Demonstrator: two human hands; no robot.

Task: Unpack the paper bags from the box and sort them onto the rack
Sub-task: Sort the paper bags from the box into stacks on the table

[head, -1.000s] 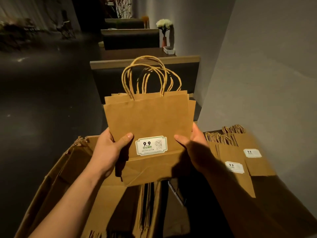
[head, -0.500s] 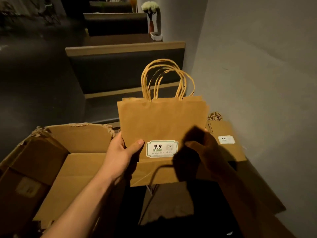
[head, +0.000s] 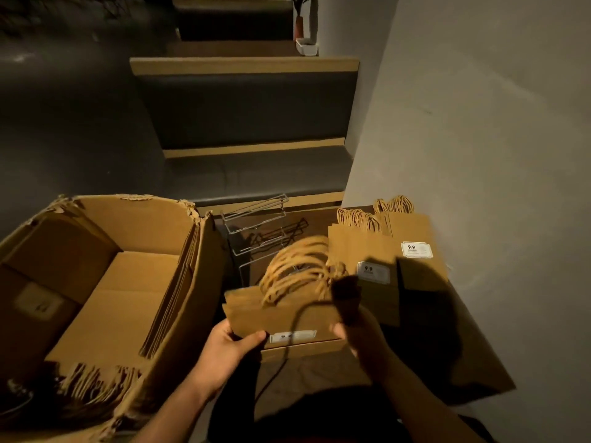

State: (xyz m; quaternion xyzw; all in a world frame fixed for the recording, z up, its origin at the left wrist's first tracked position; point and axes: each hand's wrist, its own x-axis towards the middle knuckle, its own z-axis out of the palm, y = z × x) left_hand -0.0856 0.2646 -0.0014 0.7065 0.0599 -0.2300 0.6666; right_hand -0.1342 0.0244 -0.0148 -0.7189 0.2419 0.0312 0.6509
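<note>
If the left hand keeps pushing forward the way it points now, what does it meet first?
Most likely the wire rack, just beyond the stack of paper bags that the left hand holds. Depth is hard to judge here.

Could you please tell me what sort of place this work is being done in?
Probably a café or restaurant dining area. Upholstered booth seats with wooden trim run along the wall, a vase stands further back, and kraft takeaway bags carry "9.9" price stickers.
</note>
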